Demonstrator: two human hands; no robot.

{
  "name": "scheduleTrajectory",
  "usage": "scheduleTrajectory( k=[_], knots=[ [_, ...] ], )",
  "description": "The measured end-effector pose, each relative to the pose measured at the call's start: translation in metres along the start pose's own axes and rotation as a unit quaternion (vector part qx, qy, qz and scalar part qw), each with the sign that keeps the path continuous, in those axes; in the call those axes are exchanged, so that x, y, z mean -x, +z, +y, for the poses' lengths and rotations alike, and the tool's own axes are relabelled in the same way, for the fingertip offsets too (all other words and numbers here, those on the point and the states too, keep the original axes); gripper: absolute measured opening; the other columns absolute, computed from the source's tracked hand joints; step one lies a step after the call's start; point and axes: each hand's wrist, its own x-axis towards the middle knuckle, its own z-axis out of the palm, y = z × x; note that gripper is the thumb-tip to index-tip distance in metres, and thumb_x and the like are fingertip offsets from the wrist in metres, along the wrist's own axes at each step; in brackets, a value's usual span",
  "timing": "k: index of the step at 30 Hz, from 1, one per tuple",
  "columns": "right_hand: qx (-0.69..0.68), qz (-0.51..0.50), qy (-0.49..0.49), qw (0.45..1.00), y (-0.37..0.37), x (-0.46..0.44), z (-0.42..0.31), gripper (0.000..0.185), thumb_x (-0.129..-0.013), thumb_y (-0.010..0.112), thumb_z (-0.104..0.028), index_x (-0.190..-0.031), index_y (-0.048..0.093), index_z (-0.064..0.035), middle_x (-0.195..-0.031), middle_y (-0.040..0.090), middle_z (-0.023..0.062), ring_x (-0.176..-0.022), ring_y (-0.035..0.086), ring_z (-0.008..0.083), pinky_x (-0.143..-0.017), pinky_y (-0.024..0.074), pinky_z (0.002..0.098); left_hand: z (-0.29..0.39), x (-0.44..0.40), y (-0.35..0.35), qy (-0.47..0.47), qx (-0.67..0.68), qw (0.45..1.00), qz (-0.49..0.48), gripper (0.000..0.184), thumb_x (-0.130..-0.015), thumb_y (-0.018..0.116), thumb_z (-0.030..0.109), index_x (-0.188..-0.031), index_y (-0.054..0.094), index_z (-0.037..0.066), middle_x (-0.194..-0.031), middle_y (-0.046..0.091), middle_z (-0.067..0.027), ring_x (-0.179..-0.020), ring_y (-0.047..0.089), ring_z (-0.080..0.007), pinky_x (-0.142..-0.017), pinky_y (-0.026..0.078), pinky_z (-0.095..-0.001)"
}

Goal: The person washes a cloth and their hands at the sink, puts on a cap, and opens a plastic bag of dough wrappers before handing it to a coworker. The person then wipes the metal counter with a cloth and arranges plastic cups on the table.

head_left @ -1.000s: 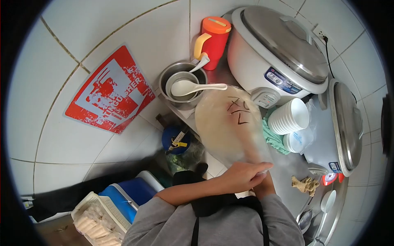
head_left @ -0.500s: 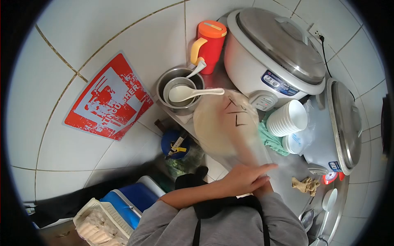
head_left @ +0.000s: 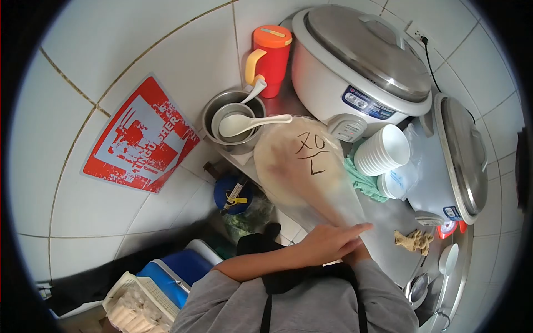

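Note:
A clear plastic bag with black handwriting bulges with a pale, rounded mass I cannot identify. My right forearm reaches into its mouth. My right hand is inside, blurred through the plastic, so its fingers are unclear. Across my right wrist lies my left hand, gripping the gathered bag mouth with its index finger pointing right. Beside the bag, nested metal pots carry a white spoon laid across the rim. A stack of white foam cups and a green cloth are on the bag's right.
Two large rice cookers line the back and right of the metal counter. A red tumbler stands behind the pots. Brown gloves and a long ladle lie right. A crate and blue cooler are lower left.
The view has shifted slightly, moving the surroundings left. Inside the bag, my right hand has shifted, and the writing on the plastic shows more fully. My left hand stays at the bag's mouth.

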Motion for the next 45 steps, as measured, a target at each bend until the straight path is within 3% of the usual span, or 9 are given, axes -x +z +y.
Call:
scheduleTrajectory(
  k=[13, 17, 22, 27, 30, 34, 38, 42, 45],
  knots=[
    [0.135, 0.025, 0.015, 0.99, -0.023, 0.035, 0.011, 0.046, -0.08, 0.05, -0.029, -0.121, 0.042, -0.0075, -0.132, 0.031, 0.017, -0.123, 0.027, 0.0344, -0.098, 0.023, 0.0485, -0.002, 0.013, 0.004, -0.025, 0.035, 0.998, -0.035, 0.045, -0.083, 0.054, 0.024, -0.126, 0.038, 0.021, -0.067, 0.054, -0.008, -0.056, 0.055, -0.0241, -0.051, 0.043, -0.0308],
    [0.191, -0.023, 0.085, 0.978, -0.066, 0.119, -0.004, 0.047, -0.08, 0.051, -0.029, -0.121, 0.042, -0.0076, -0.132, 0.031, 0.0171, -0.123, 0.027, 0.0344, -0.098, 0.0231, 0.0479, -0.026, 0.046, -0.018, -0.186, 0.089, 0.968, -0.14, 0.046, -0.083, 0.054, 0.024, -0.124, 0.038, 0.01, -0.068, 0.057, -0.009, -0.059, 0.058, -0.0199, -0.055, 0.044, -0.0298],
    [-0.14, 0.04, 0.269, 0.952, -0.114, 0.253, -0.033, 0.015, -0.074, 0.062, -0.014, -0.086, 0.062, -0.0043, -0.106, 0.056, 0.012, -0.104, 0.05, 0.0286, -0.087, 0.0392, 0.0388, -0.121, 0.12, -0.033, -0.242, 0.113, 0.827, 0.495, 0.035, -0.087, 0.05, 0.027, -0.11, 0.039, 0.003, -0.085, 0.056, -0.0084, -0.082, 0.055, -0.0162, -0.068, 0.043, -0.0274],
    [-0.304, 0.012, 0.33, 0.893, -0.17, 0.247, -0.05, 0.004, -0.074, 0.062, -0.009, -0.075, 0.062, -0.0045, -0.094, 0.062, 0.0077, -0.09, 0.058, 0.0241, -0.079, 0.045, 0.0354, -0.168, 0.101, 0.034, -0.276, 0.525, 0.753, 0.285, 0.042, -0.091, 0.04, 0.033, -0.12, 0.035, 0.004, -0.111, 0.047, -0.0079, -0.102, 0.047, -0.0181, -0.081, 0.041, -0.0318],
    [-0.352, -0.202, 0.247, 0.88, -0.204, 0.283, -0.035, 0.01, -0.075, 0.061, -0.007, -0.084, 0.061, -0.0029, -0.087, 0.063, 0.0092, -0.078, 0.06, 0.0211, -0.071, 0.0473, 0.0322, -0.126, 0.085, 0.048, -0.309, 0.508, 0.746, 0.3, 0.047, -0.089, 0.04, 0.04, -0.124, 0.036, 0.009, -0.11, 0.051, -0.0061, -0.1, 0.051, -0.0194, -0.073, 0.044, -0.0314],
    [-0.232, 0.203, 0.466, 0.83, -0.181, 0.241, 0.004, 0.038, -0.085, 0.05, -0.028, -0.111, 0.052, 0.0006, -0.081, 0.063, 0.0146, -0.072, 0.06, 0.0169, -0.066, 0.0481, 0.0289, -0.127, 0.097, 0.079, -0.24, 0.438, 0.748, 0.438, 0.034, -0.089, 0.045, 0.028, -0.115, 0.041, 0.006, -0.095, 0.053, -0.0068, -0.086, 0.053, -0.0138, -0.069, 0.044, -0.0276],
    [-0.362, 0.119, 0.441, 0.813, -0.054, 0.207, -0.016, 0.071, -0.079, 0.054, -0.044, -0.123, 0.035, 0.0075, -0.127, 0.036, 0.0262, -0.121, 0.032, 0.0338, -0.1, 0.0248, 0.0339, -0.088, 0.082, 0.125, -0.351, 0.35, 0.835, 0.239, 0.024, -0.084, 0.044, 0.009, -0.106, 0.044, 0.0, -0.085, 0.052, -0.0076, -0.079, 0.051, -0.0137, -0.065, 0.044, -0.028],
    [-0.25, 0.011, 0.383, 0.889, -0.09, 0.208, -0.029, 0.063, -0.077, 0.06, -0.025, -0.124, 0.034, 0.0092, -0.109, 0.054, 0.0196, -0.08, 0.055, 0.0175, -0.068, 0.0444, 0.0272, -0.075, 0.071, 0.128, -0.177, 0.13, 0.975, 0.043, 0.03, -0.087, 0.044, 0.017, -0.105, 0.044, -0.006, -0.08, 0.055, -0.0132, -0.076, 0.053, -0.0211, -0.07, 0.043, -0.0315],
    [-0.394, -0.131, 0.474, 0.776, -0.15, 0.222, 0.01, 0.054, -0.072, 0.064, -0.023, -0.113, 0.046, 0.0076, -0.098, 0.058, 0.0177, -0.074, 0.056, 0.0172, -0.065, 0.0444, 0.0285, -0.035, 0.065, 0.07, -0.189, 0.039, 0.959, -0.206, 0.032, -0.089, 0.04, 0.021, -0.092, 0.054, -0.007, -0.084, 0.06, -0.0173, -0.085, 0.055, -0.022, -0.077, 0.041, -0.0323]
  ],
)
